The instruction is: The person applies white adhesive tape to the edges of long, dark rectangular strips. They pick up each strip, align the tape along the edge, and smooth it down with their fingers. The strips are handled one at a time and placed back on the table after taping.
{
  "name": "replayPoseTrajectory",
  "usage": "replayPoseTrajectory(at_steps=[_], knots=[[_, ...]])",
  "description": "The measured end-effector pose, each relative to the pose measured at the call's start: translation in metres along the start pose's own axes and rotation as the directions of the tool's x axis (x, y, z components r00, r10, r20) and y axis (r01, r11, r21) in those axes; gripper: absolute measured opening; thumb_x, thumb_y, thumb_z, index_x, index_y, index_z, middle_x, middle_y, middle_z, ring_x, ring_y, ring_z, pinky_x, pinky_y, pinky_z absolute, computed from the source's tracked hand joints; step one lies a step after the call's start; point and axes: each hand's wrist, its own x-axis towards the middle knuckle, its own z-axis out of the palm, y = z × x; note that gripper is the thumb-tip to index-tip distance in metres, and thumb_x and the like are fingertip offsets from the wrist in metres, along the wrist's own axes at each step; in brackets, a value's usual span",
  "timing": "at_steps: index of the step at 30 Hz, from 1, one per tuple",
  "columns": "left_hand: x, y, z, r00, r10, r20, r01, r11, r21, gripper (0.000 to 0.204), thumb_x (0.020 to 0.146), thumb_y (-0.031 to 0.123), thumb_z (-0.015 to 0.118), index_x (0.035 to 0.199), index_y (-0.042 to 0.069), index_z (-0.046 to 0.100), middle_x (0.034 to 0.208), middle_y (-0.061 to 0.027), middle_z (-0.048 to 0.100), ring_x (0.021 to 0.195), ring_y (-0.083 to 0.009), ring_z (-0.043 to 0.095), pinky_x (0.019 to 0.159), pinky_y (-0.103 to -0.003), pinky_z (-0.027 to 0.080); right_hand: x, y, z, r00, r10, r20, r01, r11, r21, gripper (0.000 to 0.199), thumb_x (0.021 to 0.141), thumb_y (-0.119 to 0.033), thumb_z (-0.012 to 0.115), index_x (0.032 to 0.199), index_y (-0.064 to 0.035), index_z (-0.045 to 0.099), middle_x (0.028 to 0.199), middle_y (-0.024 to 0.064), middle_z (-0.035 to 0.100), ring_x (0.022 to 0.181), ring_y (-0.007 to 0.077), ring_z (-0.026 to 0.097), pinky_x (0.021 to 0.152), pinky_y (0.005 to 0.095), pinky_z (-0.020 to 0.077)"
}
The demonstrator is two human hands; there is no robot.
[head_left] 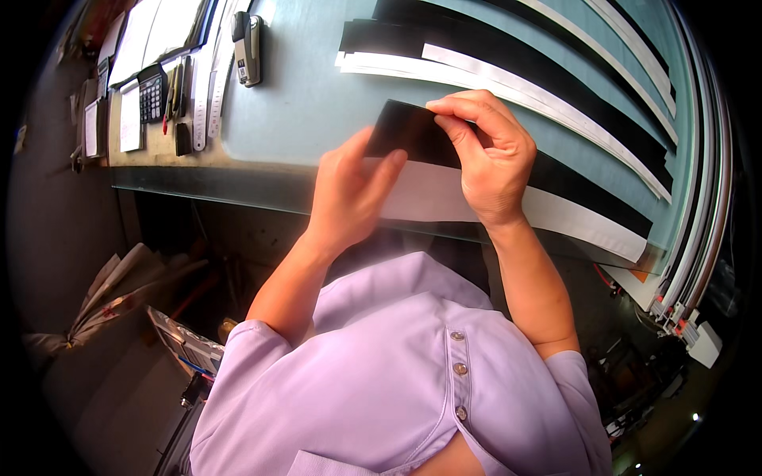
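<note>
Hands met over the near edge of a pale blue-grey table (302, 103), both working one long strip. The black strip (413, 135) with its white backing (429, 194) lay along the near edge, running off to the right, its left end lifted between the two hands. The right hand (488, 159) came over from the far side, fingers (456, 107) curled down and pinching the far top edge of the black end, the thumb pressing on the black face. The left hand (349, 186) sat just left of it, thumb against the strip's left end and fingers laid over the white backing, closed onto it; how firmly could not be told. Farther off, more black and white strips (508, 71) lay side by side, curving toward the right rim. At the far left stood a calculator (151, 91), a ruler (216, 79), papers (151, 32) and a stapler-like tool (248, 47). The person wore a lilac buttoned shirt (381, 373).
</note>
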Motion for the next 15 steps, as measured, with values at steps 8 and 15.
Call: replayPoseTrajectory(at_steps=[8,15], knots=[[0.003,0.005,0.004,0.999,0.050,0.015,-0.050,0.998,0.032,0.012,0.092,0.005,0.065,0.102,-0.002,0.063,0.076,-0.0147,0.066,0.061,-0.0225,0.058,0.061,-0.031,0.048,0.005,-0.010,0.003,1.000,0.021,-0.006,-0.021,0.996,0.088,0.021,0.081,0.010,0.062,0.097,-0.0021,0.066,0.097,0.0075,0.063,0.086,0.0186,0.063,0.076,0.0289,0.0512],[0.004,0.002,0.003,0.995,0.093,0.036,-0.096,0.991,0.092,0.011,0.092,0.003,0.066,0.094,-0.002,0.057,0.073,-0.0170,0.062,0.059,-0.0298,0.055,0.057,-0.035,0.046,0.013,-0.016,-0.006,0.986,0.103,0.131,-0.111,0.992,0.055,0.017,0.080,0.002,0.069,0.096,-0.0017,0.064,0.095,0.0071,0.059,0.085,0.0184,0.060,0.077,0.0294,0.0503]])
